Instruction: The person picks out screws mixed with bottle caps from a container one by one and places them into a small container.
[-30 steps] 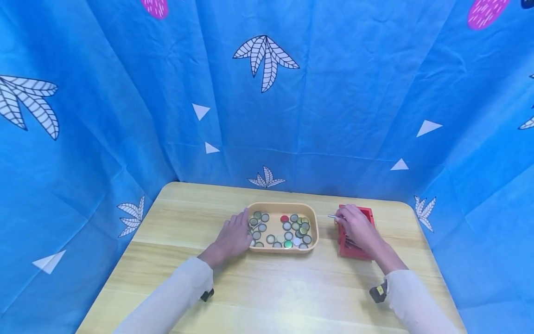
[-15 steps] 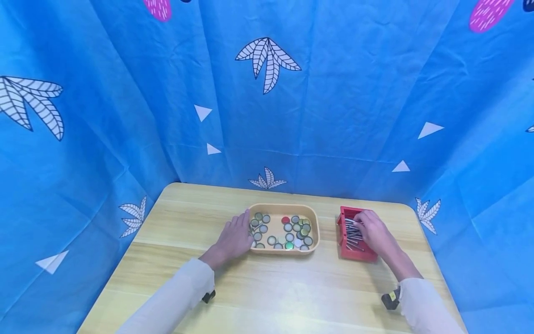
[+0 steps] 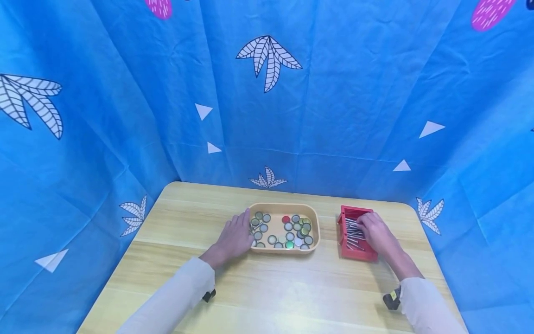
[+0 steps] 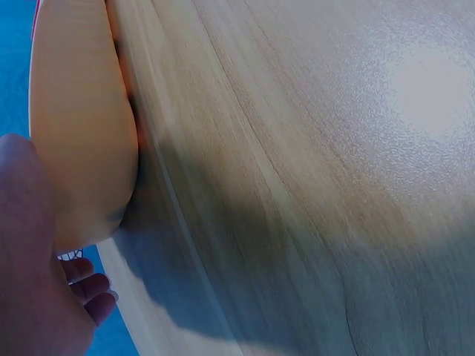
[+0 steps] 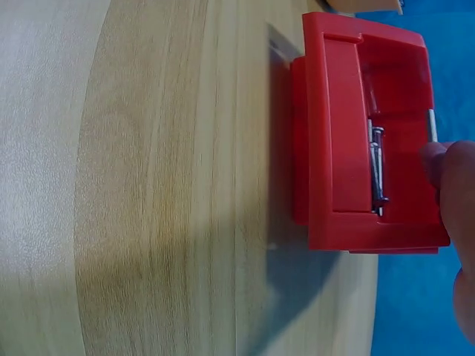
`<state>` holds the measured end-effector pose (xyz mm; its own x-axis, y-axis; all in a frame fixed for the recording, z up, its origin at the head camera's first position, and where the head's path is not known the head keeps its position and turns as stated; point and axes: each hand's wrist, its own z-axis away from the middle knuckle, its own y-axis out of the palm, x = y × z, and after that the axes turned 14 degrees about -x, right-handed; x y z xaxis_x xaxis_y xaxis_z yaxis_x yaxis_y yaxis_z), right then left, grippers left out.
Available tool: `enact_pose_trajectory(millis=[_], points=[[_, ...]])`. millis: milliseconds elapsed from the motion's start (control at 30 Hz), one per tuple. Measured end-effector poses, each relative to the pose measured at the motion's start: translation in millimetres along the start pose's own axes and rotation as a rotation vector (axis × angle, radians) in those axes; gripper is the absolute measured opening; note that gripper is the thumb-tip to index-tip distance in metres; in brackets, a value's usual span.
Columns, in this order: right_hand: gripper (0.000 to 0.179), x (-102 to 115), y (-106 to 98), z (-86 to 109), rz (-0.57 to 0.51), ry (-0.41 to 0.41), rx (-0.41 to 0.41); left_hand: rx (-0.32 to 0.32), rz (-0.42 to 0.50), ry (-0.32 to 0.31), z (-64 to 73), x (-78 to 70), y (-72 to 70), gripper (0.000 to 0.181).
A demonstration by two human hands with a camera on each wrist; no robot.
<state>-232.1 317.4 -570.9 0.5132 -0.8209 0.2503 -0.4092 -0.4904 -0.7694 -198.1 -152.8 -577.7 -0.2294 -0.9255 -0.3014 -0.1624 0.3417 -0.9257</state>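
Note:
My left hand [image 3: 234, 235] grips the left end of a tan tray [image 3: 318, 232]. In the left wrist view, the thumb [image 4: 22, 178] lies along the tray's wall [image 4: 85, 119]. Round bottle caps [image 3: 289, 226] lie spread in the tray, one red and one green, and a thin metal piece lies among those at its left end. Over the right side of a red bin [image 3: 351, 254] is my right hand [image 3: 378, 232]. Several metal nails [image 3: 353, 234] lie inside. The right wrist view shows a nail [image 5: 432, 124] sticking out from the pinched thumb and fingers.
Both containers stand on a light wooden table [image 3: 275, 287], with a gap between them. A blue patterned curtain [image 3: 342, 116] hangs behind the table and along both sides.
My right hand has moved right and a little down, from the bin's left edge, where it held a metal rod, to the bin's right side. My left hand stays on the tray.

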Motion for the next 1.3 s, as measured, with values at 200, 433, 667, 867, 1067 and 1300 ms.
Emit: enact_pose_trajectory(millis=[200,433,667,867,1067,1300], points=[[0.015,-2.4,7.4,-0.8,0.059,-0.089,0.023,-0.002,0.011,-0.010,0.0,0.5,1.1,0.087],[0.013,-1.7,13.3,-2.7,0.183,-0.079,0.091,0.015,-0.001,-0.017,-0.3,0.6,1.3,0.087],[0.013,-2.4,15.9,-3.7,0.228,-0.068,0.110,0.025,0.003,-0.008,0.0,-1.5,-1.0,0.088],[0.022,-1.1,16.1,-2.5,0.247,-0.051,0.145,0.030,0.006,-0.012,1.7,-2.6,-1.5,0.088],[0.026,0.5,15.8,-2.7,0.282,-0.073,0.152,0.049,0.003,-0.015,2.4,-2.8,-1.3,0.089],[0.025,1.8,13.6,-6.6,0.292,-0.091,0.158,0.048,-0.016,-0.003,0.7,-2.2,-3.2,0.088]])
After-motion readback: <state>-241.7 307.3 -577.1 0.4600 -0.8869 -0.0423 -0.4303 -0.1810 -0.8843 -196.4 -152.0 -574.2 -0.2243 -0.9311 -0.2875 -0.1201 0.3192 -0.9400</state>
